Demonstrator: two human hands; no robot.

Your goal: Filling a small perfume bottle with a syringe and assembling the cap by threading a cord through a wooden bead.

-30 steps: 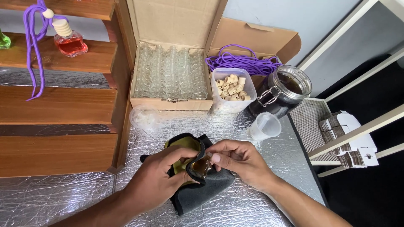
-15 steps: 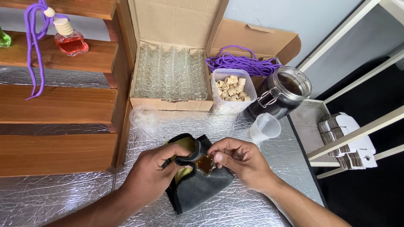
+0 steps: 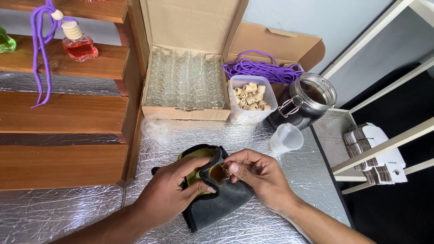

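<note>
Where the open carton (image 3: 187,68) stands against the wall with rows of clear glass vials in it, a second flat box (image 3: 280,43) behind holds purple cord (image 3: 260,68). Before that sit a clear tub (image 3: 251,101) of pale wooden caps, a clip-top glass jar (image 3: 305,100) of dark liquid and a small plastic cup (image 3: 285,138). The worktop (image 3: 68,212) is crinkled silver foil; brown wooden steps (image 3: 58,108) rise at my left, carrying a red-filled bottle (image 3: 81,45) with a purple loop. White frame bars and a stack of white cards (image 3: 375,153) lie at my right.

My left hand (image 3: 169,194) is curled shut on a dark cloth (image 3: 217,203) with a yellow-green lining. My right hand (image 3: 257,174) pinches a small amber bottle (image 3: 219,173) at the cloth's edge, low in the middle of the worktop; it may be partly wrapped, I cannot quite tell.
</note>
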